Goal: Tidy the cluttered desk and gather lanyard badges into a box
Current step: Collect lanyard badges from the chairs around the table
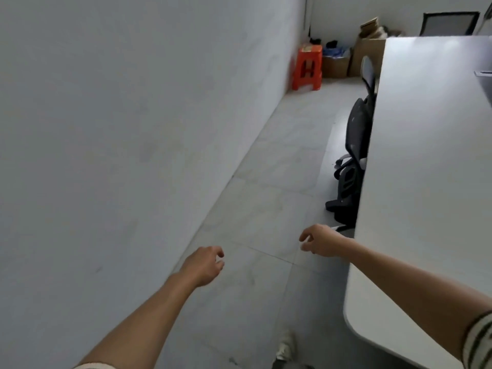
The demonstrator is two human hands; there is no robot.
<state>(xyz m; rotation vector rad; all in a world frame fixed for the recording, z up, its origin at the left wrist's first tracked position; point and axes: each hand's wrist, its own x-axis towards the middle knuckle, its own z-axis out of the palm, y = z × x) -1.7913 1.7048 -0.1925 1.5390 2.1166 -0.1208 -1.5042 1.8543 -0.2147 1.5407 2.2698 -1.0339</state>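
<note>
Meanwhile, between a long white wall (133,129) and the white desk (426,182), I stand on a pale tiled floor (266,209) with both arms stretched out ahead and nothing in either hand. Largest on my right, the desk top shows bare where I can see it, apart from the corner of something flat and grey at the frame's far right edge, too cropped to name. Tucked against the desk's side sits a black office chair (354,145). Far off in the corner stand cardboard boxes (366,55) and an orange stool (307,69). My right hand (323,241) hovers just beside the desk's near edge, fingers loosely curled and parted; my left hand (205,265) hangs over the floor, likewise half-curled, holding nothing. No lanyard badges appear anywhere in view, so they lie outside my reach for now. By my reckoning, the step is locating the work: turn toward the desk, find the badges, and bring a box close before gathering.
</note>
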